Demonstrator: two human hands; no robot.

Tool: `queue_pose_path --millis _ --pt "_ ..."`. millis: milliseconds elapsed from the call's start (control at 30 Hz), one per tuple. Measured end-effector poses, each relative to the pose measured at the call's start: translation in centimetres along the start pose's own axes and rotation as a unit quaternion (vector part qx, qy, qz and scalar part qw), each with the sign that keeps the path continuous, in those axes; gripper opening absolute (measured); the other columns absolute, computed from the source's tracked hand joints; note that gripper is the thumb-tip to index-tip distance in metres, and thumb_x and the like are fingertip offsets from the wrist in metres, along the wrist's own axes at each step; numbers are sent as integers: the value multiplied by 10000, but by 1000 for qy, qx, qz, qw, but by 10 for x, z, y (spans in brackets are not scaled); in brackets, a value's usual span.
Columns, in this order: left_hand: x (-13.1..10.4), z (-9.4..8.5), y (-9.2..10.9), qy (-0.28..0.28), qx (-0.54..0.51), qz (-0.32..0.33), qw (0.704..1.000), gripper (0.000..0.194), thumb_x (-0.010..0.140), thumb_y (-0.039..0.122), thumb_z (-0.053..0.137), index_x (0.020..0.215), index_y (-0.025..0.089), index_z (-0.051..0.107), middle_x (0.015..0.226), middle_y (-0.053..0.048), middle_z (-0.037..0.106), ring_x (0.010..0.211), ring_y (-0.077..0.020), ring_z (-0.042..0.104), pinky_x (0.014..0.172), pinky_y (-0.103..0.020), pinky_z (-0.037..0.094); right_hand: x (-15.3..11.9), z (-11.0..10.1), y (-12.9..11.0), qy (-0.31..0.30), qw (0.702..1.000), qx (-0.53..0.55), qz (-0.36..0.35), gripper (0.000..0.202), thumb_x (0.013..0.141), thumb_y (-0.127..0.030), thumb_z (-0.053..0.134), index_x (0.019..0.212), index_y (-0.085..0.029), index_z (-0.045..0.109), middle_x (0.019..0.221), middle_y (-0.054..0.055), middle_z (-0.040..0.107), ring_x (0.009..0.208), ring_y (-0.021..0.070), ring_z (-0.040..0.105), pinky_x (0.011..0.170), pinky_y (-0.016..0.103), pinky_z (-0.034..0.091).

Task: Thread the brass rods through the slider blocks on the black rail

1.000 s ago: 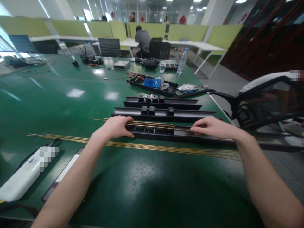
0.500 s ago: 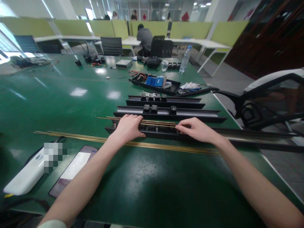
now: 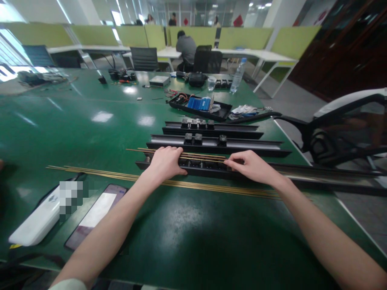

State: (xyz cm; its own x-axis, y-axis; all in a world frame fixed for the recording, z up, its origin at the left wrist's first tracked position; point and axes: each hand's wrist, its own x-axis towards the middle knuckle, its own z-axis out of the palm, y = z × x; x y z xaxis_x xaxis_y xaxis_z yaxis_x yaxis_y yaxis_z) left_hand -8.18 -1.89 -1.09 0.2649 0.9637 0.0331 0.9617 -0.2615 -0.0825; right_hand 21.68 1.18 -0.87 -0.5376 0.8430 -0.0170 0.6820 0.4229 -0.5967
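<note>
Golden rods (image 3: 205, 155), blue block (image 3: 197, 103), lettering blurred

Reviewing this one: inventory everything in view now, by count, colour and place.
Table: 1, green, foreground
Long rails: at least 3, black, across table
Small blocks: several, black, on rails
Upper rods: several, golden, along nearest rail
Lower rods: several, golden, before that rail
Phone: 1, dark, lit screen, left
Case: 1, white, left of phone
Tray: 1, black, behind rails
Ribbed block: 1, blue, in tray
Bottle: 1, clear, far right
Cup: 1, clear, beside bottle
Box: 1, pale, far side
Chairs: several, dark, beyond and right
People: several, one in grey, background
Partitions: several, green, background
Smaller clutter: uncounted, mixed, far side
Left hand: 1, bare, over upper rods
Right hand: 1, bare, pinching at upper rods
</note>
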Motion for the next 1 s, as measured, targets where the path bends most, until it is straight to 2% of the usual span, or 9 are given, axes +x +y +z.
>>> queue_pose_path --millis 467,667,1000 --pt "-1 0 -5 5 -12 14 1000 643 659 640 765 1120 213 630 1052 -93 737 1005 -310 679 852 -389 497 -2 -12 4 -44 999 -8 20 469 923 -589 531 763 -196 731 686 23 709 628 172 609 598 292 400" --pt "0 -2 -15 -20 -25 2 999 718 657 672 741 1207 227 619 1165 -103 720 1066 -310 665 874 -377 503 -5 -20 8 -76 996 -33 37 524 923 -637 514 728 -192 711 650 13 674 588 148 559 570 275 374" --pt "1 -8 -33 -58 -48 -10 997 722 636 725 702 1178 252 642 1173 -82 736 1068 -316 678 843 -369 518 -10 -34 21 -117 990 -4 75 621 850 -760 517 697 -188 708 614 26 641 562 156 533 545 279 378"
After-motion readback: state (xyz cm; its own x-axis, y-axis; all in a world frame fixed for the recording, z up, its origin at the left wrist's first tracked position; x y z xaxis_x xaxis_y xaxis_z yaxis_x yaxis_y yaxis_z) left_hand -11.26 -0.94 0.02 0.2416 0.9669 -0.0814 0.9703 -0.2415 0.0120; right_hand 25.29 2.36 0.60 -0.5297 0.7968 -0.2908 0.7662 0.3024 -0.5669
